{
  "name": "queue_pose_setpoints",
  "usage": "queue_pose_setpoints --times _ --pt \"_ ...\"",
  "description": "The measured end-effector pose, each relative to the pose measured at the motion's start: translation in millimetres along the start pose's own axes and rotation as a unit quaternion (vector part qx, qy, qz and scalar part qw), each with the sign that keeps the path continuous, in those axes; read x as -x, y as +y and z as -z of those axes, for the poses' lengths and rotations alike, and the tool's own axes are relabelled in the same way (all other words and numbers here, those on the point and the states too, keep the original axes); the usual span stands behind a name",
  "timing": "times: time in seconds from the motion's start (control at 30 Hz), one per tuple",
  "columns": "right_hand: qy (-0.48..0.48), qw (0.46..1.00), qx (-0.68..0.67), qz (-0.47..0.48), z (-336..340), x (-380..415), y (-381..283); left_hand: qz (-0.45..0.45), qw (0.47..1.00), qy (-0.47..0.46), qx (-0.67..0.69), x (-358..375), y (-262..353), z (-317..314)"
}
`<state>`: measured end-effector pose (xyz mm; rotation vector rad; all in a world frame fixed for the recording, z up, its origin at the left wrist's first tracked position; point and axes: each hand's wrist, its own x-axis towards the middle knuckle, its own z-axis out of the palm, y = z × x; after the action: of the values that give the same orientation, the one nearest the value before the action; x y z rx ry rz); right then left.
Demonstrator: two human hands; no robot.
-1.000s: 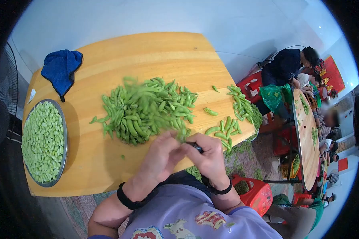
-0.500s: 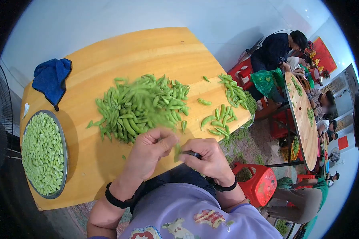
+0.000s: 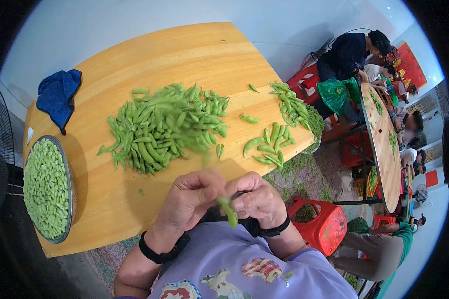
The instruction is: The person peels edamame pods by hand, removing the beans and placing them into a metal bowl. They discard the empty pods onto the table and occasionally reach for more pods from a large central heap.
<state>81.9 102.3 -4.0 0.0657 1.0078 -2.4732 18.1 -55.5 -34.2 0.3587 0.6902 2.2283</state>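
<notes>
My left hand point(image 3: 197, 197) is closed in a pinch at the upper end of a green soybean pod point(image 3: 229, 215). The pod hangs between my two hands, in front of my chest. My right hand point(image 3: 259, 200) is closed around a small dark tool point(image 3: 239, 194), mostly hidden by the fingers, and its thumb lies against the pod. Beyond my hands a large heap of soybean pods point(image 3: 159, 129) lies on the wooden table point(image 3: 184, 55). Several loose pods point(image 3: 269, 144) are spread to the right of the heap.
A round metal bowl point(image 3: 74, 194) full of shelled beans point(image 3: 46, 187) stands at the left. A blue cloth point(image 3: 59, 97) lies behind it. More greens are piled at the table's right corner. A red stool point(image 3: 324, 226) and people at another table point(image 3: 384, 149) are on the right.
My hands have come together, and the pod between them is lower and more visible. The whole view has shifted slightly, moving the table's contents up and left.
</notes>
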Motion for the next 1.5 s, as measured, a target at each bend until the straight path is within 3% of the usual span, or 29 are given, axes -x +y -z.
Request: queue_pose_setpoints --times 0.03,0.1,0.13,0.17,0.2,0.23,0.3,0.37,0.4,0.47,0.57,0.63,0.7,0.77,0.83,0.9,1.0,1.03,1.07,1.1,1.13,1.2,1.23,1.3,1.4,1.47,1.5 --pt "-0.003 1.000 0.001 0.000 -2 -1 -2 -0.002 1.000 0.000 -0.002 -1 3 -1" --pt "0.140 0.950 0.270 0.070 -5 0 -1 0.122 0.987 0.101 -0.003 1 10 -2" --pt "0.177 0.872 0.435 0.141 -1 -1 4 0.121 0.987 0.104 -0.003 -1 6 -6" --pt "0.172 0.873 0.434 0.141 -2 0 2 0.068 0.980 0.131 -0.135 -3 0 -11" --pt "0.180 0.822 0.519 0.152 -7 2 -1 0.013 0.951 0.156 -0.265 -4 -2 -14" --pt "0.186 0.763 0.598 0.162 -9 4 -4 0.012 0.950 0.159 -0.268 -4 -1 -13" --pt "0.180 0.773 0.590 0.149 -4 8 -6 0.114 0.948 0.147 -0.259 -3 2 -12" --pt "0.128 0.906 0.395 0.077 6 13 -7 0.129 0.941 0.121 -0.288 -1 7 -19" --pt "0.125 0.908 0.392 0.076 8 16 -12 0.146 0.932 0.094 -0.317 1 9 -21" --pt "0.102 0.971 0.208 -0.064 11 21 -21 0.145 0.933 0.065 -0.322 4 6 -20" --pt "0.073 0.975 0.190 -0.088 17 24 -22 0.163 0.933 0.031 -0.318 3 6 -25" --pt "0.069 0.966 0.245 -0.046 17 24 -17 0.131 0.916 0.014 -0.378 4 4 -26" --pt "0.065 0.952 0.299 -0.002 15 23 -15 0.162 0.903 0.030 -0.398 2 5 -25" --pt "0.100 0.846 0.521 0.054 8 24 -14 0.196 0.887 0.045 -0.416 3 2 -24" --pt "0.120 0.820 0.549 0.104 7 21 -5 0.045 0.803 0.073 -0.590 2 -9 -23" --pt "0.148 0.755 0.628 0.119 4 18 -4 0.042 0.802 0.098 -0.587 -1 -8 -27" --pt "0.152 0.715 0.673 0.112 -1 11 -8 0.048 0.809 0.118 -0.574 -2 -8 -22" --pt "0.154 0.716 0.672 0.112 0 10 -8 0.056 0.816 0.116 -0.563 -2 -9 -17" --pt "0.152 0.755 0.626 0.125 3 8 -9 0.057 0.816 0.114 -0.564 -1 -9 -13" --pt "0.150 0.791 0.577 0.137 4 7 -9 0.071 0.864 0.126 -0.482 1 -8 -9" --pt "0.151 0.791 0.576 0.138 5 7 -12 0.085 0.904 0.137 -0.396 2 -8 -7" --pt "0.126 0.910 0.391 0.066 7 8 -17 0.095 0.923 0.125 -0.351 2 -3 -10" --pt "0.127 0.910 0.390 0.066 5 8 -20 0.105 0.940 0.112 -0.304 2 0 -13" --pt "0.165 0.857 0.482 0.083 2 10 -21 0.122 0.947 0.133 -0.265 1 4 -22" --pt "0.196 0.811 0.535 0.131 0 9 -16 0.079 0.931 0.153 -0.322 -2 5 -24" --pt "0.190 0.804 0.545 0.143 1 9 -12 0.004 0.858 0.114 -0.500 0 1 -16" --pt "0.183 0.796 0.555 0.159 2 9 -10 0.005 0.859 0.114 -0.500 0 0 -18"
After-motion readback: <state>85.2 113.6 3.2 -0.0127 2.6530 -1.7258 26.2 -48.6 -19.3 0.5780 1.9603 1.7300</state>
